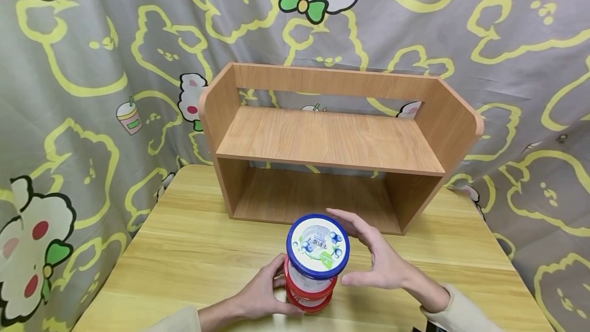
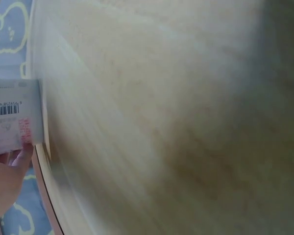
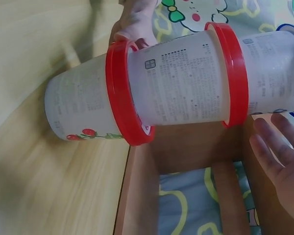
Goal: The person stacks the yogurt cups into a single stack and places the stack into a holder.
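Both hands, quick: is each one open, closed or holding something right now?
Left hand: holding the stack of tubs.
Right hand: open, beside the blue lid.

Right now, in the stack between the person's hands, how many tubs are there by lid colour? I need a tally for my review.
Blue-lidded tub: 1
Red-lidded tubs: 2
Total: 3
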Action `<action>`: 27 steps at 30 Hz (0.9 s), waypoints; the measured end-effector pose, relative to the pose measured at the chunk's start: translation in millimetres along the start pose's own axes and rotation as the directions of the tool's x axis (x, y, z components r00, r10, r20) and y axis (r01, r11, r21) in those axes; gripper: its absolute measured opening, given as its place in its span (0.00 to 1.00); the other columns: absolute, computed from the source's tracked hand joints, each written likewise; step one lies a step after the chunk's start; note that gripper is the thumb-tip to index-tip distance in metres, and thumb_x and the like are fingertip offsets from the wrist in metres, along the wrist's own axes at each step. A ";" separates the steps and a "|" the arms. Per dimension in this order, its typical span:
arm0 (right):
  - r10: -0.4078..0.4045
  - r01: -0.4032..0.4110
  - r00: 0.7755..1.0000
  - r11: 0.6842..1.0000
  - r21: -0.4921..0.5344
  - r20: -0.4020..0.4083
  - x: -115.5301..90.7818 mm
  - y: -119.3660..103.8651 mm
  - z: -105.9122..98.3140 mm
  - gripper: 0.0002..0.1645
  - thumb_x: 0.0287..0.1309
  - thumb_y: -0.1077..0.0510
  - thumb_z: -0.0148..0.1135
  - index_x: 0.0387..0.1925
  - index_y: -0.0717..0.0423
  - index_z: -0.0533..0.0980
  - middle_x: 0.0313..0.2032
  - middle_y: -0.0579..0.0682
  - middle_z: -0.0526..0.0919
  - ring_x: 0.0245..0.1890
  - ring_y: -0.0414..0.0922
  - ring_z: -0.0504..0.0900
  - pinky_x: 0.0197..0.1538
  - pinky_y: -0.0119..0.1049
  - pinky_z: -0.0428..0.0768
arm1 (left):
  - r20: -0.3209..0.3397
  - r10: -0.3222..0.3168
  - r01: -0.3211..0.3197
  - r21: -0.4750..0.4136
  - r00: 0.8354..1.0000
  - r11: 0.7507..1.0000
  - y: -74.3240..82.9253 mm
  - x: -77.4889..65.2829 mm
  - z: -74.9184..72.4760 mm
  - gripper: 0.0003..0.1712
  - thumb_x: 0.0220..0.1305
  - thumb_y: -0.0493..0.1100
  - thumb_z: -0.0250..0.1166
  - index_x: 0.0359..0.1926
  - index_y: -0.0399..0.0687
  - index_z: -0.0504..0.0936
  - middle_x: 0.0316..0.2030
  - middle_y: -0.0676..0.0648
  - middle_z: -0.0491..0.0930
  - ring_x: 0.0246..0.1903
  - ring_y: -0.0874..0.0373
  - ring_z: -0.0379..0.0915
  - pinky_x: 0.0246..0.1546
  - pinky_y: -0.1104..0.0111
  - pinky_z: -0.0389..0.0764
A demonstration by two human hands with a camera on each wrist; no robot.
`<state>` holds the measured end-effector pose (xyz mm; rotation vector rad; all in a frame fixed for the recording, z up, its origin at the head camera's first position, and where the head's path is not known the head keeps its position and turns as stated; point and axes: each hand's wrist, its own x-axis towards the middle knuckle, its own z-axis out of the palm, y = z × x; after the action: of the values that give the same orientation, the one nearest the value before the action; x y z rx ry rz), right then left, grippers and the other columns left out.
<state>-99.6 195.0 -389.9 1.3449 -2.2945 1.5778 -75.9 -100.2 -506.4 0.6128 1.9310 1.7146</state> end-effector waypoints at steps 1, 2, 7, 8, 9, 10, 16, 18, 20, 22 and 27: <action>-0.012 0.012 1.000 1.000 -0.006 -0.013 -1.0 -0.1 -0.9 0.62 0.46 0.58 0.80 0.80 0.59 0.58 0.71 0.54 0.77 0.69 0.42 0.79 0.70 0.36 0.81 | -0.001 -0.003 0.003 0.002 1.000 1.000 0.0 -0.2 -0.1 0.50 0.57 0.44 0.82 0.75 0.56 0.63 0.70 0.46 0.73 0.65 0.63 0.78 0.69 0.76 0.76; -0.029 0.029 0.999 1.000 -0.008 -0.030 -1.9 -0.1 -2.1 0.61 0.47 0.58 0.80 0.79 0.61 0.58 0.70 0.55 0.78 0.68 0.42 0.79 0.69 0.36 0.81 | -0.001 0.000 0.000 0.005 1.000 1.000 -0.2 -0.1 0.0 0.50 0.57 0.44 0.82 0.75 0.56 0.63 0.70 0.46 0.73 0.66 0.63 0.78 0.69 0.76 0.76; -0.123 0.124 0.985 0.992 -0.001 -0.123 -6.7 1.7 -12.6 0.59 0.46 0.65 0.79 0.76 0.74 0.58 0.66 0.60 0.81 0.63 0.44 0.84 0.66 0.36 0.84 | 0.000 0.017 -0.017 -0.005 1.000 1.000 -0.7 0.3 1.6 0.50 0.57 0.44 0.82 0.75 0.55 0.63 0.71 0.45 0.72 0.66 0.63 0.78 0.69 0.76 0.76; -0.130 0.132 0.982 0.991 0.004 -0.140 -8.1 2.1 -15.3 0.58 0.45 0.68 0.78 0.75 0.76 0.57 0.66 0.61 0.81 0.63 0.44 0.84 0.66 0.35 0.83 | -0.001 0.022 -0.022 -0.004 1.000 1.000 -0.6 0.4 1.8 0.50 0.57 0.44 0.82 0.75 0.55 0.63 0.70 0.45 0.72 0.66 0.63 0.79 0.69 0.76 0.75; -0.132 0.134 0.979 0.991 0.003 -0.156 -9.9 2.6 -17.9 0.58 0.43 0.70 0.78 0.75 0.76 0.58 0.66 0.61 0.81 0.63 0.44 0.84 0.66 0.34 0.83 | -0.001 0.023 -0.023 -0.004 1.000 1.000 -0.3 0.5 1.8 0.50 0.57 0.43 0.82 0.74 0.55 0.63 0.70 0.45 0.72 0.66 0.63 0.79 0.69 0.77 0.75; -0.134 0.137 0.976 0.991 0.002 -0.172 -11.8 3.2 -20.5 0.58 0.42 0.73 0.77 0.74 0.77 0.58 0.66 0.60 0.81 0.63 0.44 0.84 0.66 0.33 0.83 | -0.001 0.023 -0.023 -0.003 1.000 1.000 0.0 0.4 1.9 0.50 0.57 0.43 0.82 0.74 0.55 0.63 0.70 0.45 0.73 0.66 0.63 0.78 0.69 0.76 0.75; -0.141 0.148 0.951 0.989 0.007 -0.274 -24.7 8.0 -36.4 0.53 0.42 0.81 0.70 0.72 0.81 0.59 0.65 0.62 0.81 0.64 0.44 0.82 0.65 0.29 0.82 | -0.001 0.013 -0.013 0.003 1.000 1.000 2.0 0.2 2.0 0.50 0.56 0.43 0.82 0.74 0.55 0.63 0.70 0.45 0.73 0.66 0.64 0.78 0.69 0.78 0.75; -0.148 0.158 0.939 0.987 0.007 -0.309 -29.2 10.5 -41.9 0.49 0.44 0.82 0.67 0.70 0.82 0.60 0.65 0.62 0.81 0.64 0.45 0.83 0.65 0.29 0.82 | -0.001 0.013 -0.013 0.002 1.000 1.000 2.0 0.4 2.0 0.50 0.56 0.43 0.82 0.74 0.55 0.63 0.70 0.45 0.73 0.66 0.64 0.78 0.68 0.79 0.74; -0.152 0.160 0.925 0.987 -0.005 -0.347 -33.9 12.8 -47.1 0.45 0.46 0.83 0.66 0.69 0.84 0.61 0.64 0.62 0.82 0.63 0.45 0.83 0.66 0.28 0.81 | 0.000 0.016 -0.016 0.001 1.000 1.000 1.6 0.4 1.9 0.50 0.56 0.43 0.83 0.74 0.55 0.63 0.70 0.45 0.73 0.66 0.64 0.78 0.68 0.80 0.74; -0.148 0.153 0.910 0.988 -0.018 -0.387 -38.3 15.1 -52.0 0.42 0.49 0.84 0.64 0.68 0.84 0.63 0.63 0.60 0.83 0.63 0.45 0.84 0.65 0.28 0.81 | 0.000 0.020 -0.020 0.002 1.000 1.000 0.9 0.3 1.7 0.50 0.56 0.43 0.82 0.74 0.55 0.63 0.70 0.45 0.73 0.66 0.64 0.79 0.68 0.80 0.74; -0.139 0.137 0.874 0.990 -0.038 -0.466 -48.8 21.1 -63.5 0.39 0.49 0.88 0.61 0.66 0.84 0.65 0.61 0.58 0.85 0.60 0.44 0.85 0.62 0.28 0.83 | -0.002 0.027 -0.027 0.013 1.000 1.000 -0.5 -0.3 1.6 0.50 0.56 0.44 0.82 0.74 0.56 0.63 0.70 0.46 0.73 0.66 0.64 0.79 0.68 0.80 0.74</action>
<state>-109.3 276.8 -398.5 0.9600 -1.8673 1.6295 -74.7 -99.1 -507.1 0.6447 1.9453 1.7204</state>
